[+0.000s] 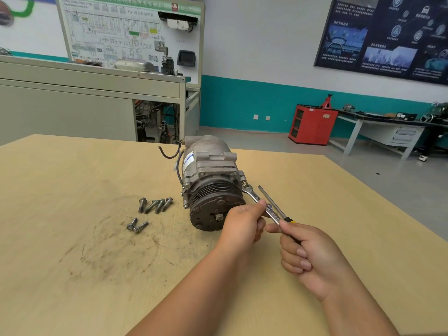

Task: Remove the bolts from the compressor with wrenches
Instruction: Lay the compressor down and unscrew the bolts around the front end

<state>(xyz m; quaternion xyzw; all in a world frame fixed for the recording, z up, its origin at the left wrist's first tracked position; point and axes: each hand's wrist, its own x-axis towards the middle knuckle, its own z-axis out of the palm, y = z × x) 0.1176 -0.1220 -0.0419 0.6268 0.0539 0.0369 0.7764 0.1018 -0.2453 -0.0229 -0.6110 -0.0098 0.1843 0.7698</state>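
Note:
A grey compressor [208,166] lies on the wooden table [72,238], its black pulley [213,209] facing me. A silver open-end wrench [252,194] has its jaw on a bolt [244,183] at the compressor's right flange. My left hand [242,224] pinches the wrench's middle. My right hand [312,255] grips the wrench's near end together with a screwdriver [271,202] whose black and yellow handle shows at my fingers. Several loose bolts [155,205] lie on the table left of the pulley, two more bolts [137,225] nearer me.
A black wire [169,154] loops off the compressor's far left side. Dark smudges mark the table at the left. Beyond the table stand a grey training bench [97,98], a red cabinet [312,124] and a workbench [388,132] by the wall.

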